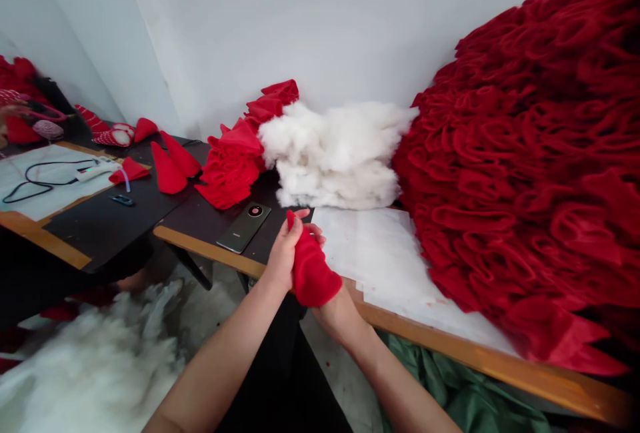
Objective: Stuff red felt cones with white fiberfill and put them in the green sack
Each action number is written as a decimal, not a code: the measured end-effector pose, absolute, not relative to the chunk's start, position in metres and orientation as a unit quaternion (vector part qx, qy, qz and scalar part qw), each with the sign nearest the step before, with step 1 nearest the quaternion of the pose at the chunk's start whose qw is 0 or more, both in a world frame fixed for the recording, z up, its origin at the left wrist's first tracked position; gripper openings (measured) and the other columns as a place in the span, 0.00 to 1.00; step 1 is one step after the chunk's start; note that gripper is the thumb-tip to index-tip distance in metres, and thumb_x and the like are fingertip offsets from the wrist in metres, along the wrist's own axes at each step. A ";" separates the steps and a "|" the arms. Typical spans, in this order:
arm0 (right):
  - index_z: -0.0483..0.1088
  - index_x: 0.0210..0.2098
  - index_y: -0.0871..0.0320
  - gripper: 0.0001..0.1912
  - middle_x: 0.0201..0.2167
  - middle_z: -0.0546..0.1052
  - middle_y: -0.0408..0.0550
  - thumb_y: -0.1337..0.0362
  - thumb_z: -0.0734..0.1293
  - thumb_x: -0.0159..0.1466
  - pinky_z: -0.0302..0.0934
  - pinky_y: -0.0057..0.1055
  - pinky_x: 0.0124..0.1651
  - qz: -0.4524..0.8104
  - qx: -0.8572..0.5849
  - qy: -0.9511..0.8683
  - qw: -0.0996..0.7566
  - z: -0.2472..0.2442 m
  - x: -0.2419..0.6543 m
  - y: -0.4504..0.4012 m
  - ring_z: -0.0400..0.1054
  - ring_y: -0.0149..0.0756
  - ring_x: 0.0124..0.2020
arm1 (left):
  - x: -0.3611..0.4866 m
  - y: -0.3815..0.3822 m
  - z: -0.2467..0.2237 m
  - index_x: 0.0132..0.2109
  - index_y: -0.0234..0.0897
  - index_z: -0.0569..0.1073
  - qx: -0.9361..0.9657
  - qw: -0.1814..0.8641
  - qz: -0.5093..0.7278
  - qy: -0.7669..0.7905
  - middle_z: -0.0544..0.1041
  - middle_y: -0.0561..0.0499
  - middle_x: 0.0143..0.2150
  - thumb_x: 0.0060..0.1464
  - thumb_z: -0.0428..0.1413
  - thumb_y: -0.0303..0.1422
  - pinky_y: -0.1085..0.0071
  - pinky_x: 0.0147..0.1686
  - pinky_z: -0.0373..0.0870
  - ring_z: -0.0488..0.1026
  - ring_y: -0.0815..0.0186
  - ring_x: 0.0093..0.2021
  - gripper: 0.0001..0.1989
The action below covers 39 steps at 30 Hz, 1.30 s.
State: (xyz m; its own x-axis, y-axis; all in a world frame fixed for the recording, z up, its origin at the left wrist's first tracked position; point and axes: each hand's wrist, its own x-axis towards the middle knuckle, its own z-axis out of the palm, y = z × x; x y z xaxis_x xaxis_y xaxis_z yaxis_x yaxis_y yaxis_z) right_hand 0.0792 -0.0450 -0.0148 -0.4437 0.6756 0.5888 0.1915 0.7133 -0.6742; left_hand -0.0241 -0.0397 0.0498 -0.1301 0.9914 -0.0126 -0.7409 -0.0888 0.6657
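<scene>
A small red fabric cone [315, 273] is between my hands, in front of the table's edge. My left hand [285, 250] grips its narrow upper end, thumb along the fabric. My right hand [333, 310] is partly hidden by the cone, with some fingertips showing beyond it; its wrist comes out at the wide end. Just past my hands sits a heap of white stuffing [340, 153] on the table. A pile of red fabric pieces [233, 166] lies left of the stuffing.
A phone [244, 227] lies near the wooden table edge [210, 252]. A huge red fabric heap [530, 173] fills the right side. Red cones [167, 170], a cable [37, 183] and a small dark tool [123, 200] are at left. Loose stuffing [95, 366] is lower left.
</scene>
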 end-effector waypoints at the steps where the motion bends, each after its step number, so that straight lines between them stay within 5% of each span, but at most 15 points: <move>1: 0.48 0.65 0.46 0.28 0.58 0.68 0.49 0.67 0.56 0.67 0.67 0.46 0.55 0.272 -0.276 -0.800 0.458 -0.014 0.078 -0.044 0.65 0.45 0.57 | -0.022 -0.041 0.049 0.46 0.40 0.68 0.244 0.604 0.705 0.281 0.73 0.53 0.28 0.48 0.61 0.43 0.73 0.26 0.68 0.72 0.67 0.27 0.21; 6: 0.45 0.66 0.47 0.34 0.61 0.64 0.48 0.70 0.59 0.64 0.63 0.46 0.59 0.238 -0.235 -0.839 0.428 0.004 0.086 -0.045 0.61 0.44 0.60 | -0.025 -0.039 0.052 0.46 0.39 0.69 0.248 0.594 0.717 0.267 0.73 0.52 0.28 0.51 0.57 0.47 0.73 0.27 0.69 0.72 0.66 0.28 0.20; 10: 0.49 0.65 0.49 0.34 0.57 0.69 0.48 0.73 0.58 0.61 0.66 0.40 0.55 0.165 -0.184 -0.868 0.430 0.004 0.097 -0.047 0.65 0.41 0.57 | -0.033 -0.033 0.058 0.38 0.40 0.68 0.201 0.602 0.731 0.250 0.71 0.56 0.25 0.48 0.62 0.39 0.73 0.28 0.69 0.71 0.69 0.26 0.14; 17: 0.63 0.56 0.55 0.26 0.48 0.76 0.50 0.70 0.63 0.58 0.70 0.41 0.48 0.249 -0.292 -0.778 0.498 0.006 0.092 -0.044 0.72 0.45 0.46 | -0.022 -0.042 0.051 0.41 0.36 0.70 0.185 0.671 0.670 0.257 0.76 0.50 0.33 0.41 0.66 0.40 0.67 0.37 0.72 0.76 0.62 0.34 0.21; 21: 0.70 0.49 0.55 0.18 0.44 0.77 0.50 0.69 0.63 0.59 0.69 0.40 0.47 0.271 -0.293 -0.771 0.496 0.019 0.095 -0.044 0.72 0.43 0.45 | -0.026 -0.038 0.049 0.37 0.35 0.71 0.107 0.666 0.672 0.305 0.75 0.52 0.30 0.45 0.63 0.37 0.69 0.35 0.72 0.75 0.66 0.29 0.13; 25: 0.70 0.48 0.55 0.14 0.46 0.73 0.54 0.69 0.63 0.62 0.68 0.37 0.47 0.190 -0.330 -0.757 0.531 0.019 0.096 -0.048 0.69 0.41 0.47 | -0.033 -0.029 0.051 0.32 0.35 0.71 0.036 0.663 0.685 0.299 0.75 0.52 0.28 0.51 0.59 0.38 0.68 0.36 0.72 0.74 0.68 0.26 0.10; 30: 0.72 0.44 0.55 0.17 0.36 0.73 0.51 0.74 0.57 0.63 0.70 0.36 0.41 0.078 -0.344 -0.755 0.553 0.014 0.086 -0.046 0.70 0.39 0.39 | -0.022 -0.031 0.049 0.32 0.33 0.71 0.047 0.708 0.654 0.263 0.75 0.48 0.28 0.55 0.54 0.42 0.68 0.37 0.73 0.75 0.66 0.28 0.14; 35: 0.69 0.48 0.55 0.17 0.43 0.73 0.55 0.75 0.61 0.62 0.67 0.45 0.47 -0.050 -0.343 -0.758 0.552 0.017 0.091 -0.051 0.66 0.44 0.45 | -0.030 -0.027 0.051 0.32 0.33 0.72 0.007 0.659 0.697 0.284 0.76 0.48 0.29 0.56 0.53 0.44 0.68 0.35 0.73 0.75 0.65 0.28 0.16; 39: 0.68 0.50 0.53 0.20 0.43 0.74 0.53 0.76 0.60 0.62 0.67 0.45 0.49 -0.027 -0.306 -0.781 0.544 0.014 0.088 -0.054 0.67 0.44 0.48 | -0.031 -0.025 0.052 0.31 0.31 0.72 -0.028 0.686 0.671 0.280 0.76 0.46 0.28 0.57 0.50 0.46 0.70 0.33 0.72 0.74 0.66 0.28 0.21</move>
State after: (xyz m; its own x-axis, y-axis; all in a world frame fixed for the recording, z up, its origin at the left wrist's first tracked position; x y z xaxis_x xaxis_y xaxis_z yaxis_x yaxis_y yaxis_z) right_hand 0.0879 -0.0543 0.0142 -0.2204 0.4486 0.8661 0.5064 0.8115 -0.2915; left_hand -0.0306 -0.0246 0.0517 -0.0561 0.9047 -0.4224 -0.9365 0.0990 0.3365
